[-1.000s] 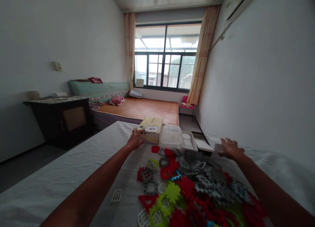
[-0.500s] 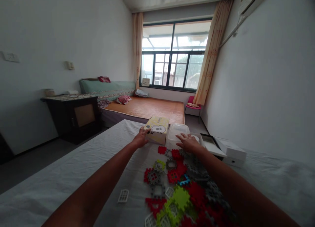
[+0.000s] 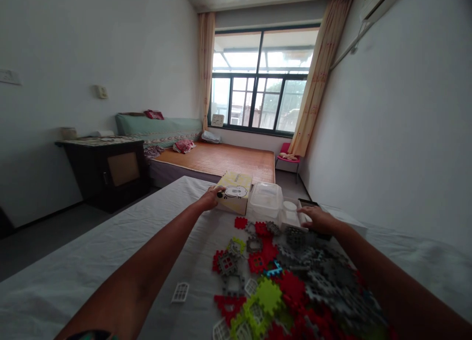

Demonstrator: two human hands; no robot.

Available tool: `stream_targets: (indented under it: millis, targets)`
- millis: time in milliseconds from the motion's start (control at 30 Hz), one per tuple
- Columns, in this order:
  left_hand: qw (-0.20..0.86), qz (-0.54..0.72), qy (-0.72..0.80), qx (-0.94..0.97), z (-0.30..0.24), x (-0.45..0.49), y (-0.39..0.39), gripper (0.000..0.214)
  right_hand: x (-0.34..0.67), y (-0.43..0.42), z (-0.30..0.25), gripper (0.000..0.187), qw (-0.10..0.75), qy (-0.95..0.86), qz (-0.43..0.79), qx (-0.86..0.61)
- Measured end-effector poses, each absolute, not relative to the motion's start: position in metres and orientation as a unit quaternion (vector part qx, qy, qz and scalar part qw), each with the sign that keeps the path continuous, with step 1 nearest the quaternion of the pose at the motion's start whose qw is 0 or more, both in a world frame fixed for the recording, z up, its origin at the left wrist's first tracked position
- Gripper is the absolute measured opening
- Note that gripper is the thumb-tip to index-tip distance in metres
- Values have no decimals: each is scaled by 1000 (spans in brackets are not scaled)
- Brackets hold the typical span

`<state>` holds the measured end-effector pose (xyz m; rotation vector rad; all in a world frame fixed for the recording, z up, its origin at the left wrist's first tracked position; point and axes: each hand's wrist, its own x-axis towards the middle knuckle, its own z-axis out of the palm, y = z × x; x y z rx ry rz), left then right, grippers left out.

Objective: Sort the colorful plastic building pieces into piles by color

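Box (image 3: 236, 191) | long axis toward window (image 3: 269, 79) | left fingers (image 3: 220, 189) touching its left side

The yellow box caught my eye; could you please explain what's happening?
A person's left hand is at the left side of the yellow box, the right hand at the right side of an open white tray; how firm either grip is, I cannot tell. A clear container stands between, and loose colored pieces lie on the sheet.
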<state>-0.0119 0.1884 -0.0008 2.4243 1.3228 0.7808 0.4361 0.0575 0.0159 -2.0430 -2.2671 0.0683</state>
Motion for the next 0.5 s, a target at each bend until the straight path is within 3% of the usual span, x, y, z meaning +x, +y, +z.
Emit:
stream_targets:
  millis: [200,300,500]
  targets:
    - [125,290,426,848,-4,-10,187,70,441,48,5,37,70,-751,53,-655]
    - [129,287,422,850,-3,-11,183,71,433,46,11,37,74,-741,40,-666]
    - [107,259,449,849,-1,-27,145,80,420,-2,33,43,163,-761,39,-627]
